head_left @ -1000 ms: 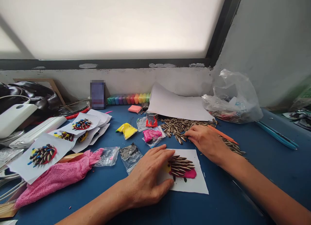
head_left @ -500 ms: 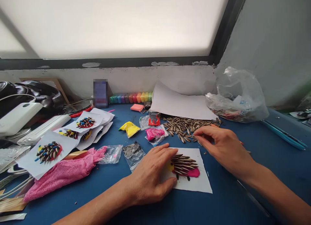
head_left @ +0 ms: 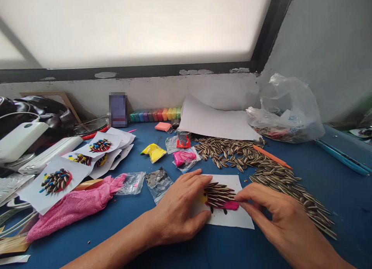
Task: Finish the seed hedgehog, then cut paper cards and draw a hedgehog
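Observation:
My left hand (head_left: 186,207) lies flat on the left part of a white paper sheet (head_left: 244,222), its fingers outstretched. On that sheet is a hedgehog figure with a yellow face, a pink clay body (head_left: 231,205) and rows of sunflower seeds (head_left: 219,195) as spines. At the figure's right end, my right hand (head_left: 271,215) has thumb and forefinger pinched together around a sunflower seed, mostly hidden by the fingertips. Behind the sheet and to its right spreads a pile of loose sunflower seeds (head_left: 279,176).
Bags of yellow clay (head_left: 155,153), pink clay (head_left: 183,157) and black clay (head_left: 158,178) lie behind my left hand. Finished seed pictures (head_left: 58,182) and a pink cloth (head_left: 75,203) are at left. An orange stick (head_left: 273,156) rests on the seeds, near a plastic bag (head_left: 305,118).
My right hand has moved from the seed pile toward me, to the right end of the pink clay body, uncovering more seeds and the orange stick. My left hand stays on the paper.

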A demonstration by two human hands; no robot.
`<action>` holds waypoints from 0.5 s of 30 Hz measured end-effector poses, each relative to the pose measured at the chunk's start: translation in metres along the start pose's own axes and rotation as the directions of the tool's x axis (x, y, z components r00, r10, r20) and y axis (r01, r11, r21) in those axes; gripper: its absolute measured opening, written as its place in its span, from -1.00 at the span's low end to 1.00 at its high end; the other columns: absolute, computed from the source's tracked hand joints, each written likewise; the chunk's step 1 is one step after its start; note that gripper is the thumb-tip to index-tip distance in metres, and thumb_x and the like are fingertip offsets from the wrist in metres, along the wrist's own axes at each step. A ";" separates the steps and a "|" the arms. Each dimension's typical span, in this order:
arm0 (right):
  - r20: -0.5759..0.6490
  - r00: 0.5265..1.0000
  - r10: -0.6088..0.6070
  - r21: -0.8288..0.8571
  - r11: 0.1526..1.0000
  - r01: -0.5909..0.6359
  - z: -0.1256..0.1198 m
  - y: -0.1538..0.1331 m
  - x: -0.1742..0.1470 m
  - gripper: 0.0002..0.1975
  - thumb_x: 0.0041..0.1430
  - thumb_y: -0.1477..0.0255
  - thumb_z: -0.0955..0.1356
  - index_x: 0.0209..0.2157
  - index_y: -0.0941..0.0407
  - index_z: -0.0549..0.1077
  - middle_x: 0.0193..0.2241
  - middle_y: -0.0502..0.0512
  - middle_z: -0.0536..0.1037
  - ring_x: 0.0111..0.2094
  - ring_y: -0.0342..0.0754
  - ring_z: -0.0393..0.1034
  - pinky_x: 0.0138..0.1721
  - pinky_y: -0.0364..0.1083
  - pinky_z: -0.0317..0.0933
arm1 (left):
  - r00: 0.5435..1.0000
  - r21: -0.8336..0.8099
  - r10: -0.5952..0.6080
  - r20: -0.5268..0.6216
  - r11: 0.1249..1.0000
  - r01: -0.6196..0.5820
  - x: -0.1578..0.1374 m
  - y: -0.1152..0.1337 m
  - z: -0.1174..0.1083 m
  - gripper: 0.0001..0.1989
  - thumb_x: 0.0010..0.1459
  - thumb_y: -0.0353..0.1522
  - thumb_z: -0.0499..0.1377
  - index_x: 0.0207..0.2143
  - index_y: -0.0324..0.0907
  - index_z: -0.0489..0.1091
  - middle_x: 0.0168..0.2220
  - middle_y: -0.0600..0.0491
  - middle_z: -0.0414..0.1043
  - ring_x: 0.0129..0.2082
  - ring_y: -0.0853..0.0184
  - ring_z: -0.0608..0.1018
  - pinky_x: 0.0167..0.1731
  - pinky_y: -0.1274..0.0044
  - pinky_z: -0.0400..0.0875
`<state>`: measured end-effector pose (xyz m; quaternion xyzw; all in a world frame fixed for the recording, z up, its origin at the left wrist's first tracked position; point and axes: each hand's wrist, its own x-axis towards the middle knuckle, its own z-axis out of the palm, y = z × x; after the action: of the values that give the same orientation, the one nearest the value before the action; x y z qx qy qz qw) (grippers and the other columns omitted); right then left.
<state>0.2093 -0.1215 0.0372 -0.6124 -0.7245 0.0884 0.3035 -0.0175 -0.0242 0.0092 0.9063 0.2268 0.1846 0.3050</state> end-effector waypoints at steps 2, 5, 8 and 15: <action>-0.021 1.000 -0.010 -0.008 1.000 0.010 0.003 0.000 -0.001 -0.79 0.24 0.54 0.30 -0.31 -0.04 0.52 -0.39 -0.13 0.60 -0.42 -0.19 0.50 -0.41 -0.22 0.34 | 1.000 -0.001 0.002 -0.003 1.000 -0.002 0.000 0.000 0.000 -0.34 0.11 -0.38 0.17 0.28 -0.26 0.13 0.25 -0.18 0.28 0.36 0.03 0.16 0.30 0.12 0.13; -0.045 0.998 -0.033 -0.024 0.999 0.032 0.007 -0.002 -0.002 -0.81 0.23 0.54 0.32 -0.30 -0.04 0.51 -0.40 -0.14 0.60 -0.42 -0.19 0.51 -0.41 -0.22 0.34 | 1.000 -0.006 -0.004 0.004 1.000 0.004 0.000 0.000 0.000 -0.34 0.11 -0.39 0.17 0.28 -0.25 0.13 0.25 -0.18 0.29 0.37 0.03 0.16 0.30 0.13 0.13; -0.037 0.998 -0.046 -0.038 0.998 0.044 0.009 -0.004 -0.004 -0.82 0.24 0.52 0.32 -0.29 -0.05 0.50 -0.41 -0.14 0.58 -0.43 -0.18 0.50 -0.42 -0.21 0.33 | 1.000 -0.008 0.000 0.000 1.000 0.000 0.001 0.000 0.000 -0.34 0.12 -0.38 0.17 0.27 -0.27 0.13 0.24 -0.19 0.29 0.36 0.03 0.17 0.30 0.13 0.14; -0.034 0.998 -0.052 -0.066 0.997 0.050 0.015 -0.003 -0.006 -0.82 0.29 0.53 0.29 -0.26 -0.05 0.46 -0.39 -0.13 0.55 -0.41 -0.16 0.47 -0.40 -0.17 0.30 | 1.000 -0.002 0.023 -0.022 1.000 -0.023 0.001 -0.001 0.001 -0.34 0.11 -0.39 0.17 0.27 -0.26 0.13 0.25 -0.18 0.30 0.35 0.04 0.19 0.30 0.13 0.15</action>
<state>0.1997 -0.1246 0.0247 -0.6047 -0.7369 0.0461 0.2987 -0.0166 -0.0238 0.0079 0.9065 0.2197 0.1983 0.3013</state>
